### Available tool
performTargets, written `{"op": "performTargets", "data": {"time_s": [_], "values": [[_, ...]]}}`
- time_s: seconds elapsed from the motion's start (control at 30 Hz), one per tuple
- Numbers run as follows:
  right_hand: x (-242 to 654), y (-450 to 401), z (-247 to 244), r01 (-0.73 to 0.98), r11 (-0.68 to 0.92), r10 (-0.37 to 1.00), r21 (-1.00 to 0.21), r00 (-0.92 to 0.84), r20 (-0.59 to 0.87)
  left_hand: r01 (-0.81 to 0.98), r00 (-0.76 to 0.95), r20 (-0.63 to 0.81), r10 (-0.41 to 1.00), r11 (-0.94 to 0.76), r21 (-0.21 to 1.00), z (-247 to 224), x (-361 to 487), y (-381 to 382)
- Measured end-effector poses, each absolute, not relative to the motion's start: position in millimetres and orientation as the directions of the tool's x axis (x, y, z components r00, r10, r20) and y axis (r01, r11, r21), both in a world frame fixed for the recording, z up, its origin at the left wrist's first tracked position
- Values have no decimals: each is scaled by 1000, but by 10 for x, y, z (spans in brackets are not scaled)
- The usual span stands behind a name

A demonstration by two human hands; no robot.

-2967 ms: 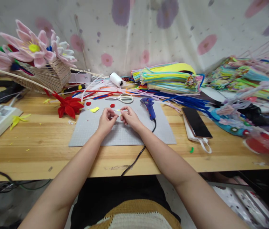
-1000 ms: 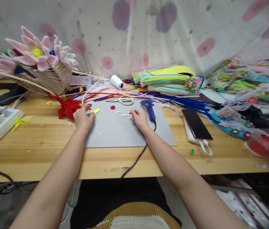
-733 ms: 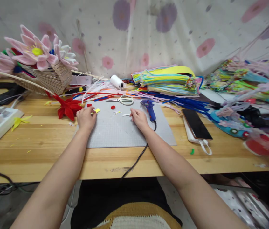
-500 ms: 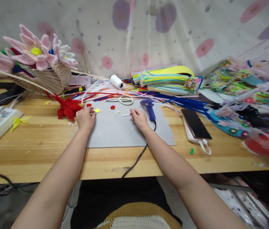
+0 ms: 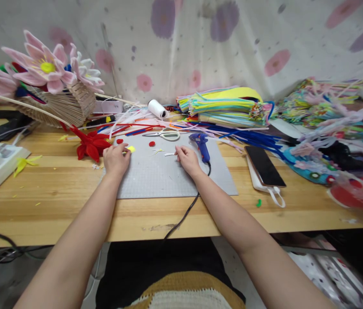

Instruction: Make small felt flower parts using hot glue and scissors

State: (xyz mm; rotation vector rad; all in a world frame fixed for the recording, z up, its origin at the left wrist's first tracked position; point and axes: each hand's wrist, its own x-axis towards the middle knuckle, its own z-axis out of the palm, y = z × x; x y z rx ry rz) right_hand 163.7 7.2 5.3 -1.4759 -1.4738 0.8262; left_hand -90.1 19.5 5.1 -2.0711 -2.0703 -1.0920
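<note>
My left hand [image 5: 116, 159] is closed at the left side of the grey cutting mat [image 5: 158, 182], its fingertips pinching a small yellow piece [image 5: 131, 149]. My right hand [image 5: 187, 159] is closed at the mat's right half, with a bundle of thin white strands [image 5: 169, 154] poking out from its fingertips. Between the hands lies a small pale sprig with yellow tips [image 5: 157, 151]. Two red round pieces, one of them this red disc [image 5: 152, 144], rest just beyond. A blue glue gun [image 5: 201, 146] lies right of my right hand. Scissors [image 5: 164, 135] lie along the mat's far edge.
A red fuzzy flower [image 5: 93, 146] lies left of my left hand. Behind the mat are a white thread spool [image 5: 156, 109] and bundled pipe cleaners [image 5: 226, 107]. At right sit a phone [image 5: 265, 166] and a tangle of craft pieces. The glue gun's black cord [image 5: 184, 216] crosses the table's front edge.
The yellow piece at my left fingertips has turned slightly and shows a shorter outline. Both hands stay in nearly the same place.
</note>
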Motion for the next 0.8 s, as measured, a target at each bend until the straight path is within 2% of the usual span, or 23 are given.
{"op": "performTargets", "data": {"time_s": [0.1, 0.23, 0.4, 0.67, 0.8], "values": [[1633, 69, 62, 417, 69, 990, -906, 85, 114, 885, -76, 471, 879, -158, 438, 45, -896, 174], [1629, 67, 67, 423, 71, 989, -903, 85, 118, 918, -20, 500, 866, -182, 352, 62, -884, 100], [1628, 74, 58, 436, 86, 987, -896, 85, 136, 902, 168, 495, 853, -335, 271, 113, -867, -19], [1658, 125, 21, 424, 90, 974, -901, 152, 168, 756, 424, 435, 795, -575, 314, 173, -681, -166], [1706, 183, -29, 442, 83, 970, -893, 168, 173, 692, 479, 418, 772, -625, 362, 174, -574, -183]]}}
